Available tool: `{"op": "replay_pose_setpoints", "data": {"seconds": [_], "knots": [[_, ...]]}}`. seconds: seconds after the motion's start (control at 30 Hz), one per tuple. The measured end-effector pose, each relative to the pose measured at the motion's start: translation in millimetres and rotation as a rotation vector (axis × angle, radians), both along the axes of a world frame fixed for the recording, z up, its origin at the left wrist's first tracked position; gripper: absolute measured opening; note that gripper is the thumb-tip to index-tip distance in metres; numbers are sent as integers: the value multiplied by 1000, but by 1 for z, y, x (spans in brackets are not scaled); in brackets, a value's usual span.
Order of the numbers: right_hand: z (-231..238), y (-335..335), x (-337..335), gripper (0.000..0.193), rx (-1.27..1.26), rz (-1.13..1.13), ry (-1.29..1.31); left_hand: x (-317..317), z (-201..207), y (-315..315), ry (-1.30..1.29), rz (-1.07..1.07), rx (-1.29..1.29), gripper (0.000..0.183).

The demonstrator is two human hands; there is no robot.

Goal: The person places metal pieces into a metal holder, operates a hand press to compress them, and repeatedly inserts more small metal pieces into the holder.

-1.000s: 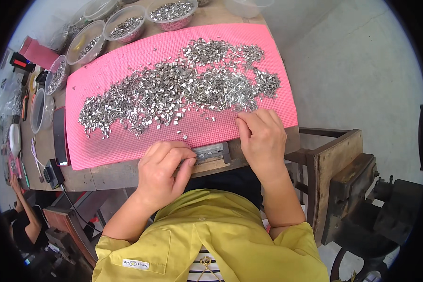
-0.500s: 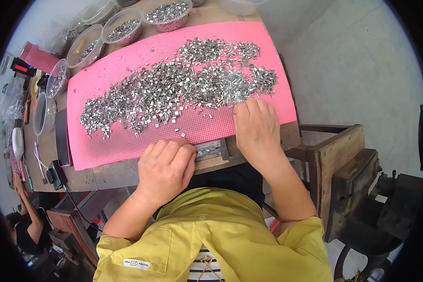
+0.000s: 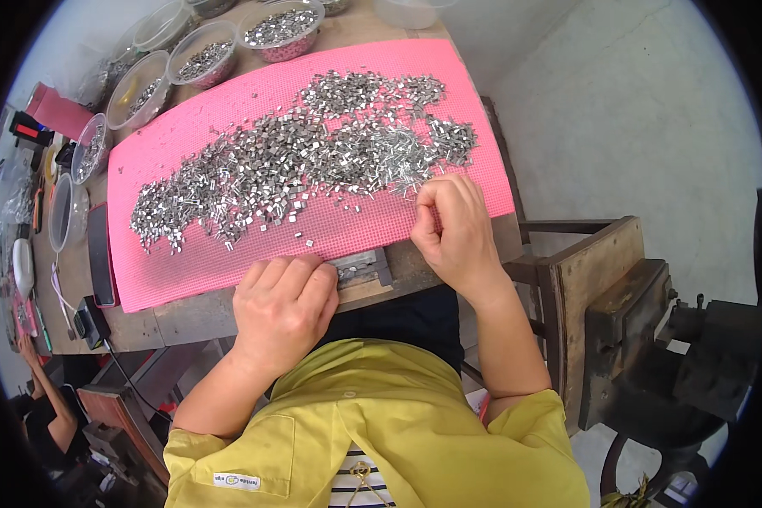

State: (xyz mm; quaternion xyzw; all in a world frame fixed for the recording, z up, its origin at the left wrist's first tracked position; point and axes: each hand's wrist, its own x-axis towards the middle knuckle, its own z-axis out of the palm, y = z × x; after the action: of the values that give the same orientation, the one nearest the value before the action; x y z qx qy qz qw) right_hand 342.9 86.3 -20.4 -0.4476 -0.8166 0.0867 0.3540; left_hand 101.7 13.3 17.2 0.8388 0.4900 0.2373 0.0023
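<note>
Small silvery metal pieces (image 3: 271, 157) lie in a wide, uneven heap on a pink textured mat (image 3: 178, 279). Thin pin-like bits (image 3: 411, 161) gather at the heap's right part. My right hand (image 3: 455, 233) hovers over the mat's near right edge, just below those pins, thumb and fingers curled together; whatever they may hold is too small to make out. At the table's front edge, my left hand (image 3: 284, 296) rests with bent fingers by the left end of a flat metal fixture (image 3: 360, 269). Its fingertips are hidden, so I cannot see if they hold a piece.
Clear plastic tubs (image 3: 281, 30) of metal pieces line the far side. A dark phone (image 3: 102, 254) and a black adapter (image 3: 91, 320) sit left of the mat. A wooden stand (image 3: 593, 254) with a dark machine is at right. Another person's arm (image 3: 51, 385) shows far left.
My right hand has turned and drawn slightly down from the pins, so its thumb now shows. My left hand stays by the fixture. The whole view has shifted a little.
</note>
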Motion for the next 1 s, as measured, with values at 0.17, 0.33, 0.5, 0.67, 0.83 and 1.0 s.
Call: {"op": "replay_pose_setpoints", "data": {"seconds": [0.17, 0.33, 0.5, 0.67, 0.83, 1.0], "knots": [[-2, -13, 5, 17, -296, -168, 448, -13, 8, 10, -145, -29, -195, 13], [-6, -10, 16, 13, -389, -195, 687, -14, 21, 27, -259, -2, -277, 27], [-6, -15, 22, 9, -425, -154, 799, 16, 17, 67, -132, -173, -216, 18], [-6, -22, 26, 6, -485, -113, 1007, 42, 1, 99, 21, -279, -207, 15], [-5, -28, 40, 9, -530, -142, 988, 50, 1, 112, 57, -338, -165, 14], [-6, -29, 39, 8, -496, -178, 859, 60, 4, 109, 301, -376, -48, 5]]}}
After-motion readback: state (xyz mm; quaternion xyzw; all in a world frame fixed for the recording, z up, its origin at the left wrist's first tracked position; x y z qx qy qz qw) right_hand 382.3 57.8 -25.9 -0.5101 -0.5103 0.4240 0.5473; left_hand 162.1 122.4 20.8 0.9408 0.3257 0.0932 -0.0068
